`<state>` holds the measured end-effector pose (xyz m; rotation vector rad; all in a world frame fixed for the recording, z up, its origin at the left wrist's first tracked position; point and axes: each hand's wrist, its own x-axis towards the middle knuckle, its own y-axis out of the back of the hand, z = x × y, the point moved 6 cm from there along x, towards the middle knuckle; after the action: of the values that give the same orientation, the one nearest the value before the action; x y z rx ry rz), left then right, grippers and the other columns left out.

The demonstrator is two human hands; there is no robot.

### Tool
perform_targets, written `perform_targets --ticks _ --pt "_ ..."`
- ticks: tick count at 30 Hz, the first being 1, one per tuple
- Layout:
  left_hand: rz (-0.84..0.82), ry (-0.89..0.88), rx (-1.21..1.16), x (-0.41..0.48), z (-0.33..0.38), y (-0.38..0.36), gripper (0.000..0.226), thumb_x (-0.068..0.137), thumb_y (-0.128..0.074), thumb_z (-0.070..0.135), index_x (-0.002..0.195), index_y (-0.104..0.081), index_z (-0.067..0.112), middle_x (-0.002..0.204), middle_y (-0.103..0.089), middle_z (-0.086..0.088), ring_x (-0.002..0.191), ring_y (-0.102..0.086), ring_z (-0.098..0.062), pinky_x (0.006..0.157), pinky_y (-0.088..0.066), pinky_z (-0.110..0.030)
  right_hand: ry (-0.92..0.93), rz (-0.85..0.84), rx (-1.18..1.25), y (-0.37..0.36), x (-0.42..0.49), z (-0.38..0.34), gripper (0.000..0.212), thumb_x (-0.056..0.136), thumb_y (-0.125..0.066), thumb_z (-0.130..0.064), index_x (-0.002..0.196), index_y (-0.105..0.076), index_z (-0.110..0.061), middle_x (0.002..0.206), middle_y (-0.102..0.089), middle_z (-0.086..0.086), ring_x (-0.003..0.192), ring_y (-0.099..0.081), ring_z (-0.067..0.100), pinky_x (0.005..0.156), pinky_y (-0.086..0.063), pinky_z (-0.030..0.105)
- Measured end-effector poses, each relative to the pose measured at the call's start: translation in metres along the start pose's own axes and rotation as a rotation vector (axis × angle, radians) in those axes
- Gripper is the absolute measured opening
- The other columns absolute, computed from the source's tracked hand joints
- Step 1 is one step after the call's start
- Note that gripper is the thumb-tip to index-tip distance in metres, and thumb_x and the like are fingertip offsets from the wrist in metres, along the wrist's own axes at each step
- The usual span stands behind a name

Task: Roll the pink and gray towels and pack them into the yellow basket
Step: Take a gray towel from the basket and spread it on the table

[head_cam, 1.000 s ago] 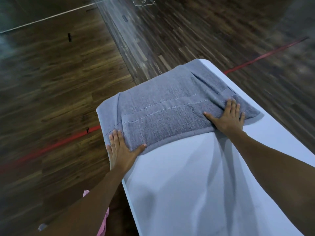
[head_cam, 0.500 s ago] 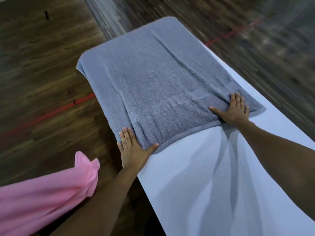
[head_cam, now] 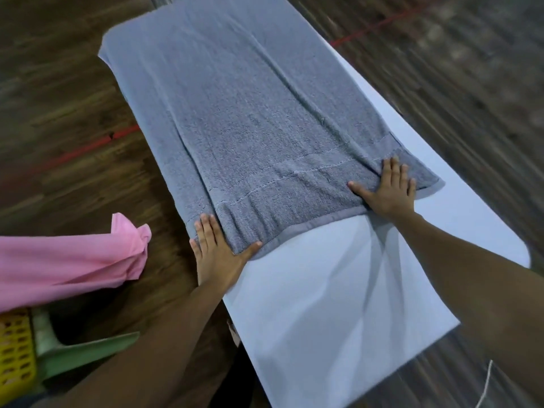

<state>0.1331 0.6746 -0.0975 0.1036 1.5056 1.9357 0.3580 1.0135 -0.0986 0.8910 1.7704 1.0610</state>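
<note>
- Gray towel (head_cam: 259, 113): it lies spread lengthwise on the white table (head_cam: 338, 304). Its near hem runs across in front of you, and its far end reaches the far end of the table. Its left edge hangs a little over the table's left side. No turn of a roll shows anywhere on it.
- Left hand (head_cam: 219, 254): your palm is down on the near-left corner of the gray towel. The fingers are straight and the thumb is splayed along the hem. It is pressing flat and grips nothing.
- Right hand (head_cam: 388, 192): this one lies flat too, on the near-right corner. The fingers are extended and together, the thumb points inward, and no cloth is pinched.
- Pink towel (head_cam: 67, 266): it is off the table to your left, loose and bunched. Its end juts out over the floor (head_cam: 59, 128) and it is not rolled. What carries it is out of view.
- Yellow basket (head_cam: 14, 348): only a slice of its perforated wall shows, at the lower left edge beside a green plastic piece (head_cam: 82, 354). You cannot tell what is inside.
- Progress, as a judgement: this is early. The gray towel looks laid out and smoothed, ready for its first turn from the near hem.
- Remaining: roll the gray towel, lay out and roll the pink one, then pack both into the basket.
</note>
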Motion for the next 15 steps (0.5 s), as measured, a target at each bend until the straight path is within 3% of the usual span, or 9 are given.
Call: perform_targets --ticks 15 --pt "-0.043 0.020 -0.019 -0.138 0.018 -0.057 0.130 0.064 -0.039 0.091 0.150 0.021 0.014 0.159 0.024 -0.003 0.144 0.027 -0.016 0.119 0.010 -0.044 0.026 -0.039 -0.012 -0.005 -0.092 0.095 0.115 0.070 -0.031 -0.091 0.154 0.007 -0.023 0.162 0.013 -0.003 0.148 0.013 0.018 0.119 0.007 0.046"
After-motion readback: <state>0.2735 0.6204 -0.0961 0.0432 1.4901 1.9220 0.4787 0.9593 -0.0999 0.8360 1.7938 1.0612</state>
